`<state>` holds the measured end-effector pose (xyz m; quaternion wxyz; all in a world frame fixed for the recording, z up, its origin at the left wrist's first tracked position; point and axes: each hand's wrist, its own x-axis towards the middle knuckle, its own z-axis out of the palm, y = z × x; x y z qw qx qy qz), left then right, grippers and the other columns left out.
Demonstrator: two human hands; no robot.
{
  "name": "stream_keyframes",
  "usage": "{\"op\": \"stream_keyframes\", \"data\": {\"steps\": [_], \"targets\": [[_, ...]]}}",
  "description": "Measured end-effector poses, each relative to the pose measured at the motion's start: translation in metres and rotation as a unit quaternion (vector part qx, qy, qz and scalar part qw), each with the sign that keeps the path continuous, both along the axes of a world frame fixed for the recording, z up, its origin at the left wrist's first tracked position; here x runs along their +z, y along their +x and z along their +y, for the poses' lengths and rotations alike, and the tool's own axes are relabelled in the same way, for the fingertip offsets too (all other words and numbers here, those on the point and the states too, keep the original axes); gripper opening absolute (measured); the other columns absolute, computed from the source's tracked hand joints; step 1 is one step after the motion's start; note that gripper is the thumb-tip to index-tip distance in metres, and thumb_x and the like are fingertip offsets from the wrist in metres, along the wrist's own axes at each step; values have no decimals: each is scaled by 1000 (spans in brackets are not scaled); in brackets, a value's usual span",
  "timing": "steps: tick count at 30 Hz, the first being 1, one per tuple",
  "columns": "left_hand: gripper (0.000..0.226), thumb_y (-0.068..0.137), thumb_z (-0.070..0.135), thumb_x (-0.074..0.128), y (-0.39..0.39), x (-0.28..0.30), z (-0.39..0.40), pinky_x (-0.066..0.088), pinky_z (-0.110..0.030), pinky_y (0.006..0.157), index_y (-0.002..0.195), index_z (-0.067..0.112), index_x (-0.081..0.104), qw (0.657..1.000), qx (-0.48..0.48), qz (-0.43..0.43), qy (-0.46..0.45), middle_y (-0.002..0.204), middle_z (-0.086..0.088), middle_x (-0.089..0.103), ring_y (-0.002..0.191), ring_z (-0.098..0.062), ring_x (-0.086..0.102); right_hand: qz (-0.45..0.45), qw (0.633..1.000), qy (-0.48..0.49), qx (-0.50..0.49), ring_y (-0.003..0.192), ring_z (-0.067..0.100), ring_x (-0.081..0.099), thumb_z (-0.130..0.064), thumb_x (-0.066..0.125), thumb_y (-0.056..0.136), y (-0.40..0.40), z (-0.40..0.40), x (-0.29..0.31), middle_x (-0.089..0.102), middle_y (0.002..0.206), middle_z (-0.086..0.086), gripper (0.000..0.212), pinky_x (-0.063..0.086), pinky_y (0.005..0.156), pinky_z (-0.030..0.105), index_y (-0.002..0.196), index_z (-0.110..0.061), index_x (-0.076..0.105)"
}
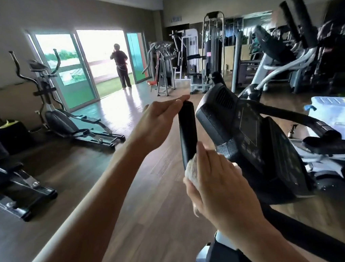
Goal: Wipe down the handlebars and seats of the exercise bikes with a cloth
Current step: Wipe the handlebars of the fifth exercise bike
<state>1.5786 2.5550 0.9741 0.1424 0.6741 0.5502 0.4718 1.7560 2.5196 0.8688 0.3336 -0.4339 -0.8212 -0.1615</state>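
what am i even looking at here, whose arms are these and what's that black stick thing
This is one picture from a camera worn on a person's head, looking forward and down, so the arms are the wearer's own. The place is a gym. The black stick is an upright handlebar grip of an exercise machine, beside its console. The left hand rests on the top of the grip with fingers fairly straight. The right hand holds a pale cloth against the lower part of the grip, wiping it. Another person stands far off at the open glass doors.
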Motion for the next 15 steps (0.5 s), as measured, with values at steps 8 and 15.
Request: {"op": "stream_keyframes", "data": {"steps": [8, 15], "targets": [[34, 107, 29, 47, -3, -1, 8, 51, -25, 101, 120, 18, 77, 997, -3, 23, 76, 116, 8, 75, 111, -4, 68, 130, 990, -18, -45, 144, 34, 44, -42, 38, 103, -41, 7, 11, 32, 159, 29, 75, 42, 116, 39, 154, 11, 24], [53, 100, 48, 42, -21, 11, 44, 55, -43, 75, 91, 10, 78, 986, -92, 95, 100, 85, -17, 73, 80, -32, 70, 71, 990, 50, -112, 130, 34, 57, -39, 42, 99, -38, -2, -8, 47, 149, 27, 72, 50, 103, 39, 150, 11, 34]]}}
